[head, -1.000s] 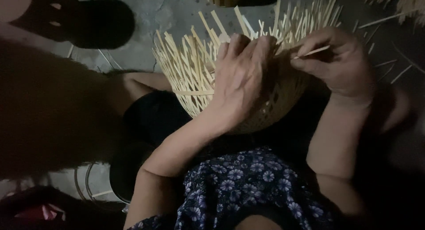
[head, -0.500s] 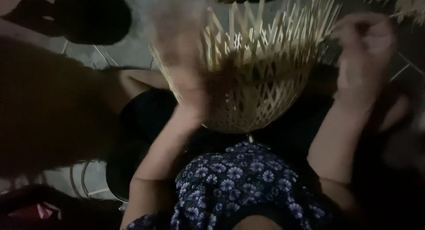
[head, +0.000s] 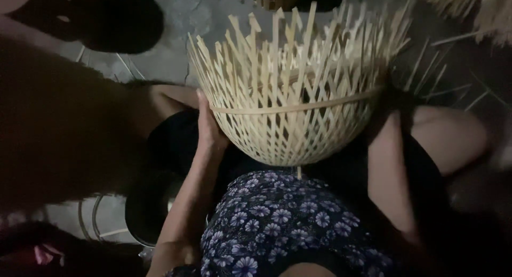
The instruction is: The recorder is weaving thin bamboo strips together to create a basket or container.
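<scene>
Hands now clasp basket [head: 290,117] sides, left hand [head: 209,129] visible.

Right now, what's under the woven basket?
Under the half-woven bamboo basket: the person's lap, black shorts and floral top. Left hand cups its side; the right hand is hidden behind it.

Views: one, worn on the person's head.
Facing: steeply down over the lap.
Nearness: close; the unfinished woven basket [head: 290,103] fills the middle.
</scene>
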